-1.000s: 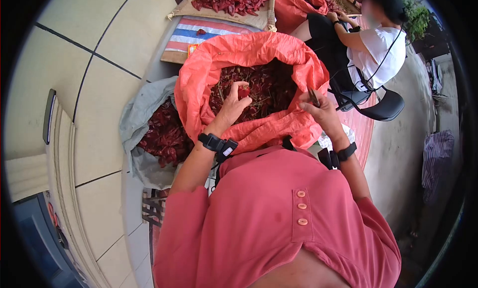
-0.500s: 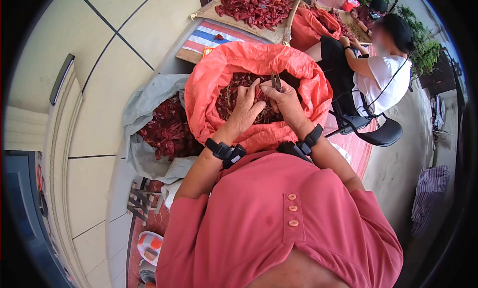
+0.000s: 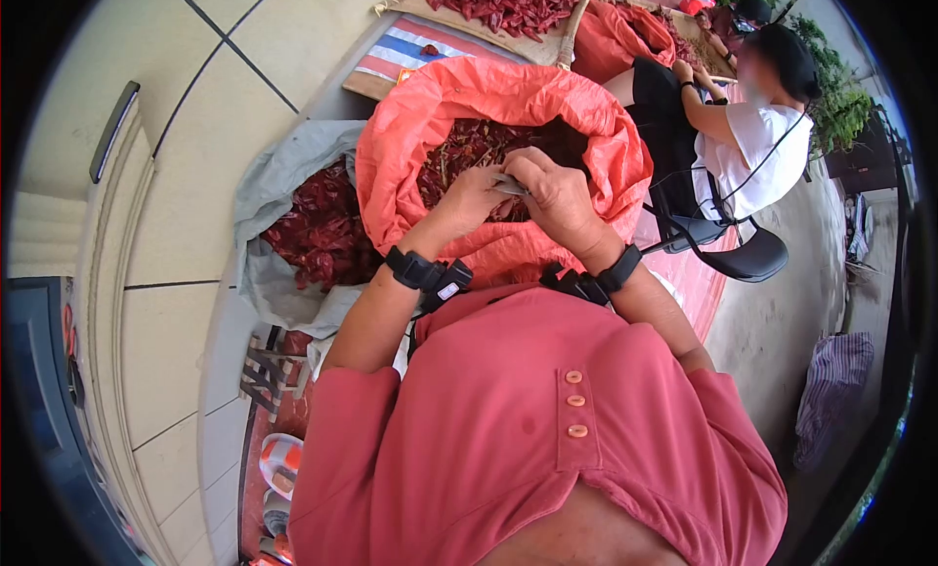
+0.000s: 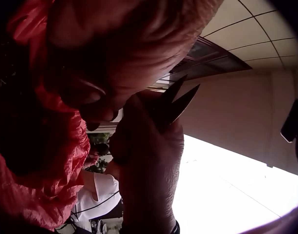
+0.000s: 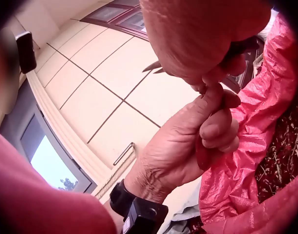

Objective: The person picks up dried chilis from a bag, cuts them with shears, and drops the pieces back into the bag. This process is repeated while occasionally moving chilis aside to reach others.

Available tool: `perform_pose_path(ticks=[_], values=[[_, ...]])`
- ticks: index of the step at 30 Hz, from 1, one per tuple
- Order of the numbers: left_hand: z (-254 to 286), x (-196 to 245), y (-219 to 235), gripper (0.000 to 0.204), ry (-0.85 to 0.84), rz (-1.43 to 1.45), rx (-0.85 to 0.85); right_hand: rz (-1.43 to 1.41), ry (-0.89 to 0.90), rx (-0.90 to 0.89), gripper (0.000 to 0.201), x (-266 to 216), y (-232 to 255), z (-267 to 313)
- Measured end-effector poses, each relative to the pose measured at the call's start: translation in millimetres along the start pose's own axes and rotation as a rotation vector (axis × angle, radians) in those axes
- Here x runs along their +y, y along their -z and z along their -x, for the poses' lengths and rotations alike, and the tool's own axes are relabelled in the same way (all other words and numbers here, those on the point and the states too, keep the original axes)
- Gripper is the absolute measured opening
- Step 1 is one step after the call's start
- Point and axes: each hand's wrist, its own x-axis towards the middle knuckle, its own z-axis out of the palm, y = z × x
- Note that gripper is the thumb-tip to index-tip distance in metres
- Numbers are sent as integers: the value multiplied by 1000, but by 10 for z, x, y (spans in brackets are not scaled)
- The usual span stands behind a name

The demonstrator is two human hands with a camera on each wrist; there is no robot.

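Left hand (image 5: 176, 139) had fingers curled round one dried red chili (image 5: 202, 157), tucked against the palm, mid-frame in the right wrist view, probably to steady it; its upper end was hidden. Right hand (image 3: 562, 202) gripped scissors (image 4: 186, 102), handles mostly covered, blades a little apart and pointing away from the chili. Likely stowed in the palm so the fingertips could work; these met the left hand's thumb and forefinger.

Both hands were over the near part of the red woven sack (image 3: 396, 111), centre of the head view, presumably so anything dropped would land inside. Its rim was folded outward, seemingly to keep the mouth wide; inside, dark chilies mixed with pale stalks.

Grey sack (image 3: 264, 175), left of centre: mouth open, heaped chilies, just beside the red one, likely for easy reach. Shallow tray (image 3: 459, 26), top centre: more chilies. Striped sheet (image 3: 405, 50) below it: one loose chili (image 3: 429, 50).
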Motion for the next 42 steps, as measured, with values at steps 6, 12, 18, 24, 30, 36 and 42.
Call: perform_pose_path(ticks=[6, 12, 18, 24, 30, 36, 42], values=[[100, 109, -51, 26, -163, -226, 124, -1050, -634, -120, 6, 45, 90, -17], [158, 166, -33, 22, -299, -375, 130, -2042, -970, -289, 11, 372, -51, 130], [305, 113, -4, 19, -203, -332, 141, -1842, -891, -151, 6, 274, 116, 192], [1065, -74, 485, 24, -220, -741, 750, -1001, -918, 328, 9, 634, 810, 977], [1693, -840, 987, 40, 314, -1373, 945, -865, -1353, 375, 7, 1371, 600, 2527], [875, -327, 645, 23, -143, -809, 809, -1041, -1648, 678, 27, 1594, 199, 3130], [-499, -715, -157, 39, -222, -781, 13, -1033, -1645, 562, 24, 1325, 240, 3421]])
